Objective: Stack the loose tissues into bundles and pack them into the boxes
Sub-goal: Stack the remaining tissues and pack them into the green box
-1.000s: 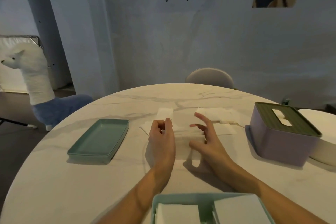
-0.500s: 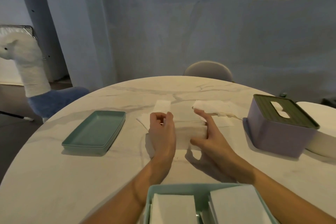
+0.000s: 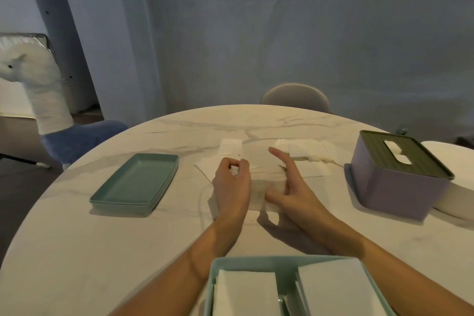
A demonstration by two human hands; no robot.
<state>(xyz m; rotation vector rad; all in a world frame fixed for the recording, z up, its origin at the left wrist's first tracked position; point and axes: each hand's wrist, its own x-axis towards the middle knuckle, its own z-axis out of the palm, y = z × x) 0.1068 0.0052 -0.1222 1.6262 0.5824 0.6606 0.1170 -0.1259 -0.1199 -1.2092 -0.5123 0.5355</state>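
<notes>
A small stack of white tissues [image 3: 264, 182] lies in the middle of the marble table [image 3: 102, 251]. My left hand [image 3: 232, 187] pinches its left end between thumb and fingers. My right hand [image 3: 292, 187] presses against its right side, fingers spread, index finger pointing away from me. More loose tissues [image 3: 302, 149] lie behind, with one folded piece [image 3: 230, 147] further left. At the near edge a teal box [image 3: 256, 263] holds two white tissue bundles [image 3: 246, 292]. A purple tissue box with a green lid [image 3: 395, 174] stands on the right.
A shallow teal tray lid [image 3: 136, 182] rests on the left part of the table. A white round object [image 3: 456, 179] sits behind the purple box. A grey chair back [image 3: 295, 96] is across the table, and an alpaca-shaped stool [image 3: 46, 110] stands at the left.
My left hand's fingers have curled tighter on the stack's left end. My right hand has closed in against the stack's right side. The camera has tilted down a little.
</notes>
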